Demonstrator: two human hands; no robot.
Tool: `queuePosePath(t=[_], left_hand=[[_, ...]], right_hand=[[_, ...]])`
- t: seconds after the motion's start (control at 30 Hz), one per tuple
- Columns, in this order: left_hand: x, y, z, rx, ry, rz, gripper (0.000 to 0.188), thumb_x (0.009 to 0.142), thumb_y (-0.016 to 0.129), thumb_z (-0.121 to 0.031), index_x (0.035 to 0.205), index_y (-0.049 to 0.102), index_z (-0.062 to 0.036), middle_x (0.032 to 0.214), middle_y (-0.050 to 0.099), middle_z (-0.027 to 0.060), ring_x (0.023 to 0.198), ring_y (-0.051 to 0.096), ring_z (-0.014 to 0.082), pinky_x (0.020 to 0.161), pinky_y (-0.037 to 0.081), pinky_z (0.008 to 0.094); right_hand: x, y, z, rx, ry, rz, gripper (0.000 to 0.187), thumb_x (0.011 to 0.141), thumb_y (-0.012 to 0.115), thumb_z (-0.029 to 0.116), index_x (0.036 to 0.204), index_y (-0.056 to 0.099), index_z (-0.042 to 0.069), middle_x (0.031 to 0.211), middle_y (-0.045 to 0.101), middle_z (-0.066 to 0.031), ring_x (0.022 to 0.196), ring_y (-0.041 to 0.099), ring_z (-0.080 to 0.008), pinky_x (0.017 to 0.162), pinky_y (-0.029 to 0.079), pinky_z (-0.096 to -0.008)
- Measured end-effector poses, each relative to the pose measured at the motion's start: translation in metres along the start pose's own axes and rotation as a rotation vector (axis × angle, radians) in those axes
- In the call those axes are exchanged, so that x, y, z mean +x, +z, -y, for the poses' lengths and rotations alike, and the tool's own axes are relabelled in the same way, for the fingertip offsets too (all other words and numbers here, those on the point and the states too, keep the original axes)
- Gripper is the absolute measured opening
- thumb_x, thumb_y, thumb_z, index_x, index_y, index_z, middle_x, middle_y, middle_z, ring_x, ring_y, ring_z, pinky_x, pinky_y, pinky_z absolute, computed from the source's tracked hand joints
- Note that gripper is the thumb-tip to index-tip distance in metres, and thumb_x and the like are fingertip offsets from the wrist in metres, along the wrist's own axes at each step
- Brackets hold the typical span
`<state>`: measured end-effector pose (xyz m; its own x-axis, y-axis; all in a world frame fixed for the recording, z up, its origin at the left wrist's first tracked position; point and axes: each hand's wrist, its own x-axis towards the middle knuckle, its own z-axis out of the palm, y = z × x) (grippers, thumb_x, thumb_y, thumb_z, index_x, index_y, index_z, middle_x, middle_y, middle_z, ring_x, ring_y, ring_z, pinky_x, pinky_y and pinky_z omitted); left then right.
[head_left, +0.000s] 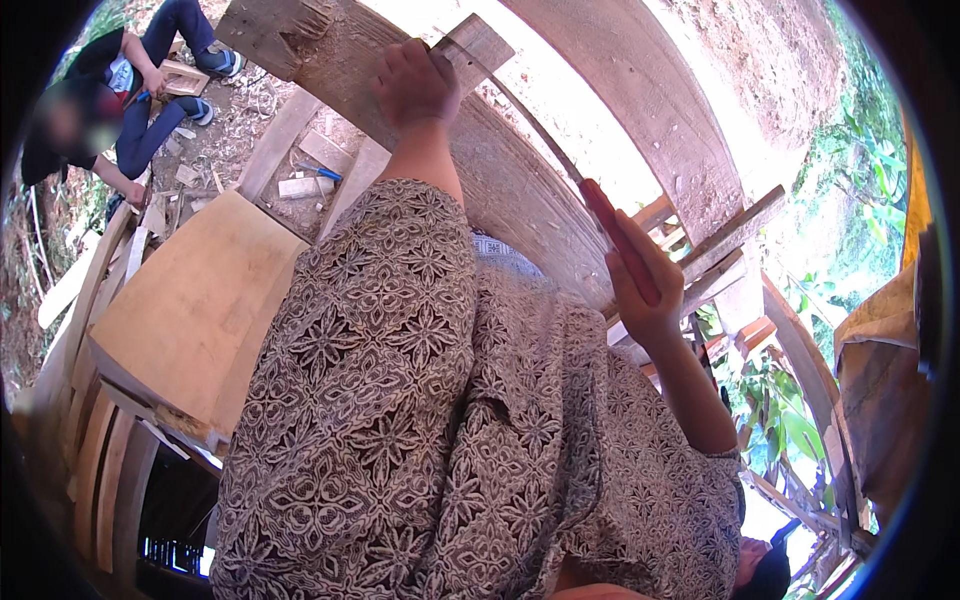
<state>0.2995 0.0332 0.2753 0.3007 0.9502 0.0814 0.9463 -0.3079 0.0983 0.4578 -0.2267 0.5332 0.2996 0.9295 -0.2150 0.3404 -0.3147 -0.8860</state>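
Note:
My right hand (648, 285) is wrapped around the red handle of a long, narrow, dark-bladed tool that looks like a file (535, 128). Its blade slants up and left to a small flat wooden piece (482, 52). Over the left end of that piece my left hand (418, 85) is closed, knuckles up, pressing it on a thick weathered plank (350, 65). My fingers hide part of the piece and the blade's tip. Whether the blade touches the wood or passes just above it, I cannot tell.
A person (110, 100) sits at the upper left, handling a small wooden piece. A large pale wooden block (200, 310) stands to my left. Wood chips and a blue-handled tool (322, 171) lie on the ground. A broad curved board (640, 90) stretches beyond the plank.

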Motion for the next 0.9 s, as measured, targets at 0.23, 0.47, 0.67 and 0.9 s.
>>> queuePosePath(t=[0.23, 0.47, 0.67, 0.9], left_hand=[[-0.006, -0.028, -0.012, -0.026, -0.004, 0.023, 0.031, 0.097, 0.051, -0.038, 0.105, 0.058, -0.0088, 0.112, 0.058, 0.0122, 0.104, 0.057, 0.031, 0.09, 0.043, 0.0496], [0.003, -0.037, -0.028, -0.086, -0.027, 0.162, 0.029, 0.095, 0.054, -0.038, 0.105, 0.059, -0.011, 0.112, 0.058, 0.0107, 0.107, 0.057, 0.0318, 0.091, 0.043, 0.0491], [0.002, -0.025, -0.014, -0.033, -0.043, 0.195, 0.028, 0.097, 0.052, -0.036, 0.109, 0.057, -0.0118, 0.115, 0.058, 0.0102, 0.108, 0.056, 0.0306, 0.092, 0.043, 0.0476], [0.003, -0.025, -0.007, -0.12, -0.031, 0.04, 0.03, 0.099, 0.047, -0.036, 0.11, 0.055, -0.009, 0.113, 0.058, 0.0132, 0.107, 0.057, 0.0335, 0.093, 0.044, 0.0499]], right_hand=[[0.008, 0.014, 0.003, 0.046, -0.07, -0.049, 0.043, 0.098, 0.064, 0.002, 0.141, 0.059, -0.001, 0.118, 0.074, -0.0166, 0.096, 0.07, -0.015, 0.087, 0.054, -0.0293], [0.222, 0.133, -0.035, 0.012, -0.063, -0.189, 0.04, 0.091, 0.072, 0.014, 0.131, 0.07, 0.012, 0.103, 0.076, -0.0145, 0.092, 0.073, -0.0203, 0.084, 0.055, -0.0318], [0.181, 0.115, -0.03, 0.038, -0.112, -0.137, 0.043, 0.092, 0.072, 0.011, 0.135, 0.068, 0.013, 0.112, 0.075, -0.0138, 0.1, 0.073, -0.0188, 0.088, 0.054, -0.0314], [-0.011, -0.007, 0.01, 0.012, 0.069, 0.009, 0.05, 0.093, 0.061, -0.006, 0.142, 0.059, 0.004, 0.129, 0.07, -0.0166, 0.111, 0.066, -0.0184, 0.096, 0.051, -0.031]])
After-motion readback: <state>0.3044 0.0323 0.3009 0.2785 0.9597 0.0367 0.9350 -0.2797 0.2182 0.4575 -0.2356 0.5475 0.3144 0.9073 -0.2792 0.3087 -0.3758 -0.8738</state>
